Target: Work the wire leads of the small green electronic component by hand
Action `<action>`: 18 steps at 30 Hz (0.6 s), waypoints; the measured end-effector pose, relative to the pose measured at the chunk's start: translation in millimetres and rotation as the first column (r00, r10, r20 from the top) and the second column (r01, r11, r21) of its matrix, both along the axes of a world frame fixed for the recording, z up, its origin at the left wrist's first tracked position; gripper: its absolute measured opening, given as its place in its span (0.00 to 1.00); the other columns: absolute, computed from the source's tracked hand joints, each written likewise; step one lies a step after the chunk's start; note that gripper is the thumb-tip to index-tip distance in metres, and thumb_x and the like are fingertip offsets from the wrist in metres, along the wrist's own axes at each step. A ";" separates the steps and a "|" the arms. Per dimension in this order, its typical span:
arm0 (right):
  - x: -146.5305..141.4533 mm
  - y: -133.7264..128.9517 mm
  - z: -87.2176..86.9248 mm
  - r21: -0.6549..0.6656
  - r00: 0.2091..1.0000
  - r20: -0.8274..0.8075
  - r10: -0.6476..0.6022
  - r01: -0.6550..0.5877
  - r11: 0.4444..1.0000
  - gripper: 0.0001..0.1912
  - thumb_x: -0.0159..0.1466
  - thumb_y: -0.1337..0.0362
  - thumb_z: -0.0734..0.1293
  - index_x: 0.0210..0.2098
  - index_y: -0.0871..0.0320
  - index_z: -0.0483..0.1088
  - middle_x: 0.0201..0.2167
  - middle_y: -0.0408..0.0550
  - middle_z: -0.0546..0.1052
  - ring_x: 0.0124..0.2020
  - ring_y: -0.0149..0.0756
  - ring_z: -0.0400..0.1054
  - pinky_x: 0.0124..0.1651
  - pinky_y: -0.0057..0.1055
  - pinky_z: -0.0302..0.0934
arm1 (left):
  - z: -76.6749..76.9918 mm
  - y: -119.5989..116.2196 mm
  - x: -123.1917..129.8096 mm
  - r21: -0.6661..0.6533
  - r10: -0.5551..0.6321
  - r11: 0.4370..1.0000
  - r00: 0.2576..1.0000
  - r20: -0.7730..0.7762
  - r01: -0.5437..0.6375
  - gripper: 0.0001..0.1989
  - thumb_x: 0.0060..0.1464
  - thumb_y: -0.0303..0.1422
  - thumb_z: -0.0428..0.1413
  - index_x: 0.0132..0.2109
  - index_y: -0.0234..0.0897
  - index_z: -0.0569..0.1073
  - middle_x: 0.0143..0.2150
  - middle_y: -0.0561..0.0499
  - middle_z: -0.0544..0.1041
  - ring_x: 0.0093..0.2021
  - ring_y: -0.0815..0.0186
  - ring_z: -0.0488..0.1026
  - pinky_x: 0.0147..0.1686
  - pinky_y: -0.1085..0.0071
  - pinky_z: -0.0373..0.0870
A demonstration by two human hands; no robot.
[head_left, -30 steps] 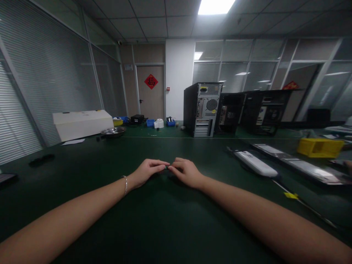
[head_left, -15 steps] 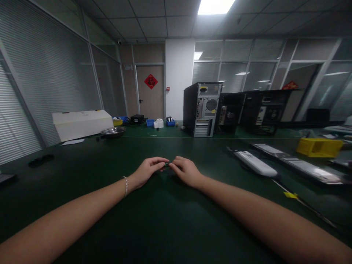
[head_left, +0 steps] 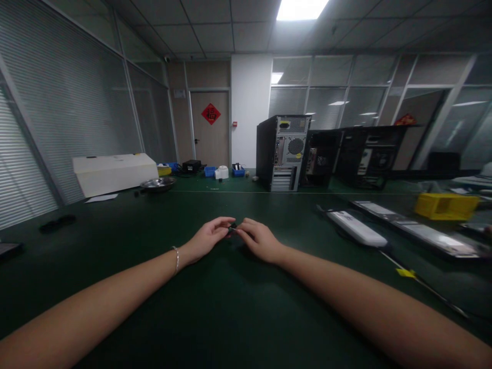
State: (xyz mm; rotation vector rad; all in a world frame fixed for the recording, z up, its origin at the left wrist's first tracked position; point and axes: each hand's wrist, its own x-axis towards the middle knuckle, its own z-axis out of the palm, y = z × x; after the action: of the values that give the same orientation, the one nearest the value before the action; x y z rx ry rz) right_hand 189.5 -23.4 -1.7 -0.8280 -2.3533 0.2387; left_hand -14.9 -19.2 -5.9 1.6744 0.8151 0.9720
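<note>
Just above the dark green table (head_left: 230, 307), my two hands meet over a small dark piece (head_left: 232, 226) with a light, thin edge or pin on its near side. My left hand (head_left: 209, 237), with a bracelet at its wrist, pinches the piece between thumb and fingers. From the other side, my right hand (head_left: 260, 240) has its thumb and fingertips closed at the piece's right end. The piece is too small and too covered by fingers for me to tell its kind.
At right lie a white power strip (head_left: 357, 229), a long metal panel (head_left: 423, 230) and a yellow basket (head_left: 446, 206). Computer towers (head_left: 286, 154) stand behind. Back left are a white box (head_left: 115, 174), a metal bowl (head_left: 157, 184) and a dark object (head_left: 57, 224).
The small dark piece has turned slightly between my fingertips and shows more of itself. Both hands stay almost in the same place.
</note>
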 end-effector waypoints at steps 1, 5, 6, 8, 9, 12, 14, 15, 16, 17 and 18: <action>0.0 0.1 -0.1 0.002 1.000 -0.006 0.004 -0.004 1.000 0.13 0.68 0.63 0.55 0.39 0.58 0.69 0.34 0.47 0.68 0.35 0.32 0.63 0.39 0.28 0.57 | 0.8 -1.5 0.4 0.018 -0.006 1.000 1.000 -0.031 0.007 0.17 0.55 0.31 0.52 0.53 0.38 0.67 0.47 0.47 0.71 0.49 0.62 0.69 0.51 0.64 0.64; -0.6 1.5 -1.3 0.009 1.000 -0.018 0.007 -0.007 1.000 0.12 0.67 0.63 0.55 0.37 0.58 0.69 0.33 0.47 0.68 0.35 0.32 0.63 0.39 0.28 0.57 | 4.5 -5.5 0.9 0.115 0.025 0.993 0.990 -0.139 -0.009 0.19 0.54 0.30 0.53 0.54 0.39 0.66 0.44 0.48 0.70 0.46 0.63 0.69 0.48 0.65 0.65; -0.8 1.7 -1.5 0.010 1.000 -0.018 0.006 -0.006 1.000 0.12 0.67 0.63 0.55 0.37 0.59 0.69 0.33 0.47 0.68 0.34 0.32 0.63 0.39 0.28 0.57 | 5.1 -5.8 0.8 0.130 0.030 0.991 0.987 -0.156 -0.009 0.20 0.54 0.30 0.53 0.55 0.40 0.65 0.43 0.49 0.70 0.45 0.63 0.69 0.47 0.65 0.66; -1.0 1.7 -1.5 0.010 1.000 -0.017 0.008 -0.008 1.000 0.12 0.67 0.63 0.56 0.37 0.59 0.69 0.33 0.47 0.68 0.34 0.32 0.62 0.39 0.28 0.57 | 5.4 -5.6 0.5 0.142 0.025 0.990 0.984 -0.178 0.000 0.20 0.54 0.30 0.53 0.54 0.40 0.65 0.41 0.50 0.70 0.43 0.64 0.69 0.44 0.66 0.66; -1.1 1.5 -1.4 0.010 1.000 -0.016 0.008 -0.008 1.000 0.11 0.67 0.63 0.56 0.38 0.58 0.68 0.33 0.47 0.68 0.34 0.32 0.62 0.39 0.28 0.57 | 5.0 -5.1 0.4 0.142 0.018 0.990 0.984 -0.176 0.007 0.19 0.53 0.30 0.53 0.54 0.39 0.66 0.41 0.50 0.70 0.42 0.64 0.69 0.44 0.66 0.67; -1.3 0.9 -0.9 0.012 1.000 -0.023 -0.009 0.009 1.000 0.11 0.67 0.63 0.56 0.39 0.58 0.68 0.34 0.47 0.68 0.35 0.32 0.63 0.39 0.28 0.57 | 2.5 -2.5 0.2 0.114 -0.002 0.993 0.993 -0.116 0.016 0.16 0.52 0.30 0.55 0.49 0.38 0.67 0.41 0.50 0.70 0.41 0.65 0.69 0.44 0.66 0.67; -1.4 1.2 -1.0 0.012 0.999 -0.028 -0.035 0.035 0.999 0.11 0.67 0.63 0.56 0.38 0.58 0.68 0.34 0.47 0.68 0.35 0.32 0.63 0.39 0.28 0.57 | 0.5 -0.3 -0.1 0.086 0.002 0.996 0.999 -0.050 0.003 0.14 0.51 0.30 0.56 0.46 0.38 0.66 0.42 0.51 0.69 0.41 0.66 0.70 0.44 0.66 0.67; -1.4 1.7 -1.3 0.011 0.998 -0.028 -0.049 0.049 0.999 0.10 0.67 0.63 0.56 0.38 0.58 0.68 0.33 0.47 0.68 0.35 0.32 0.63 0.38 0.28 0.57 | -0.3 0.8 -0.3 0.076 0.006 0.997 1.000 -0.019 -0.005 0.13 0.50 0.30 0.57 0.44 0.37 0.65 0.41 0.51 0.69 0.40 0.67 0.70 0.43 0.67 0.68; -1.5 2.4 -1.8 0.011 0.998 -0.027 -0.062 0.063 0.998 0.10 0.67 0.63 0.56 0.38 0.58 0.68 0.33 0.47 0.68 0.35 0.32 0.63 0.38 0.28 0.57 | -0.8 1.7 -0.5 0.070 0.013 0.997 1.000 0.004 -0.014 0.13 0.49 0.30 0.58 0.42 0.37 0.65 0.41 0.52 0.69 0.40 0.67 0.71 0.43 0.67 0.68; -1.6 3.3 -2.5 0.011 0.997 -0.027 -0.074 0.074 0.997 0.10 0.67 0.63 0.56 0.37 0.58 0.68 0.33 0.47 0.68 0.35 0.32 0.63 0.38 0.27 0.56 | -1.0 2.5 -0.7 0.067 0.022 0.997 1.000 0.019 -0.023 0.12 0.49 0.30 0.58 0.40 0.37 0.65 0.40 0.52 0.69 0.40 0.67 0.71 0.43 0.66 0.68; -1.6 4.1 -3.3 0.012 0.996 -0.026 -0.083 0.083 0.996 0.10 0.67 0.63 0.56 0.37 0.58 0.68 0.33 0.47 0.68 0.35 0.32 0.63 0.38 0.27 0.56 | -1.0 3.0 -0.9 0.066 0.032 0.997 0.999 0.028 -0.034 0.12 0.48 0.30 0.59 0.39 0.36 0.64 0.38 0.53 0.69 0.39 0.67 0.71 0.43 0.66 0.69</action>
State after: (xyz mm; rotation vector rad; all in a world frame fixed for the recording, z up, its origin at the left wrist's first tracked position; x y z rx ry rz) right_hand 187.9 -19.3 -4.9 -0.9089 -2.2888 0.1972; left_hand -15.8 -16.2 -6.9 1.7055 0.8023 1.0526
